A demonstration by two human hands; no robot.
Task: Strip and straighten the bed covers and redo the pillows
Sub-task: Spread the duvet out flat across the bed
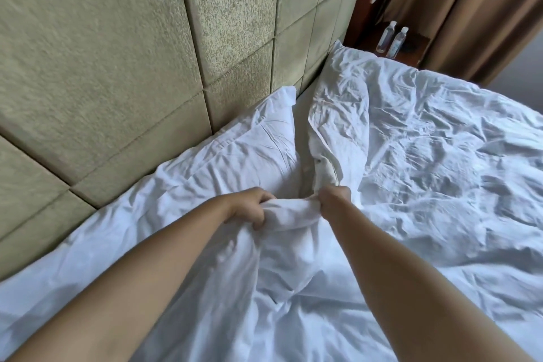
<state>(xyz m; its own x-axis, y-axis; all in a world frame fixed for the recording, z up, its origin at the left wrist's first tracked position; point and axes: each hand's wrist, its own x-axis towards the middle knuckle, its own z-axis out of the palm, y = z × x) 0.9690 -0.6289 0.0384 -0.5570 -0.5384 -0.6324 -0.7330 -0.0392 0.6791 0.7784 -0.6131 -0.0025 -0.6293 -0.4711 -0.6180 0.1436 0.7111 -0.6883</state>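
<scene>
Your left hand [249,207] has its fingers curled tight round a bunched fold of the white cover [293,258]. Your right hand [333,198] grips the same fold just beside it, fingers clenched on the cloth. The cover lies crumpled across the bed, near a pillow [235,144] against the padded headboard [117,53]. Two bottles [392,40] stand on the bedside shelf [411,53].

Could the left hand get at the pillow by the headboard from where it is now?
Probably yes. The pillow lies uncovered just beyond the left hand, with nothing between them. But that hand grips a bunched edge of the duvet, as does the right hand, so it would have to let go first.
</scene>
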